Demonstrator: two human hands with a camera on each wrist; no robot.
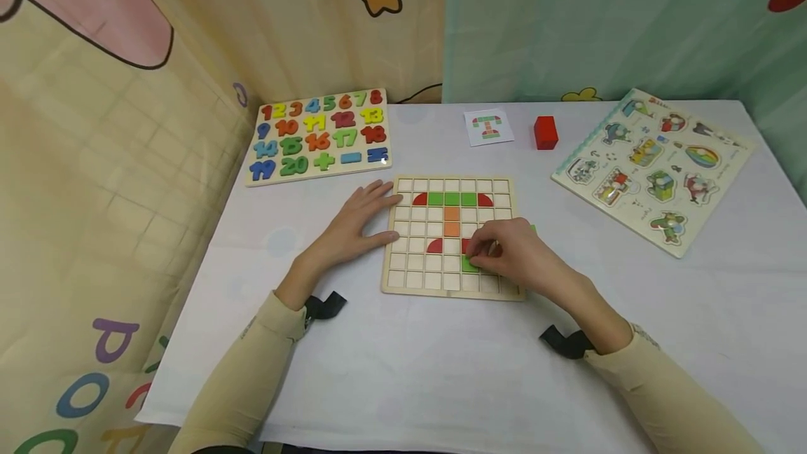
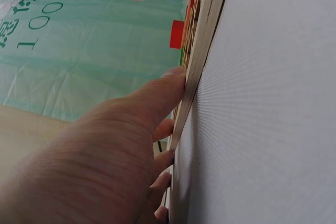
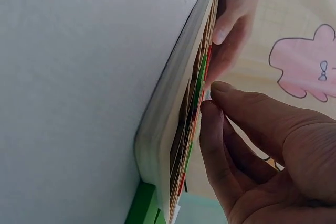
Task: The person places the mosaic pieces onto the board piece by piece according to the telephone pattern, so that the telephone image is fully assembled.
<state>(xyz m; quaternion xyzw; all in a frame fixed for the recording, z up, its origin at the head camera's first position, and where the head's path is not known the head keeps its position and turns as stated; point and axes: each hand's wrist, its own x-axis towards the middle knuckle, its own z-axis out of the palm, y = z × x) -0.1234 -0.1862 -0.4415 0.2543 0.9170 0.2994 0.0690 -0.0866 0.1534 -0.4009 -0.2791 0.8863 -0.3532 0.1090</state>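
Right hand (image 1: 518, 252), fingertips narrowed, grip undeterminable, was nearer; green tile (image 1: 467, 265) lay just left of them; left hand (image 1: 352, 227), fingers extended, touched board (image 1: 414, 279)

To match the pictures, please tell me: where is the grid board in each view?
Head: grid board near the centre.
Left wrist: grid board edge-on, slightly right of centre.
Right wrist: grid board edge-on, slanting through the middle.
Shared landmark: left hand, all three.
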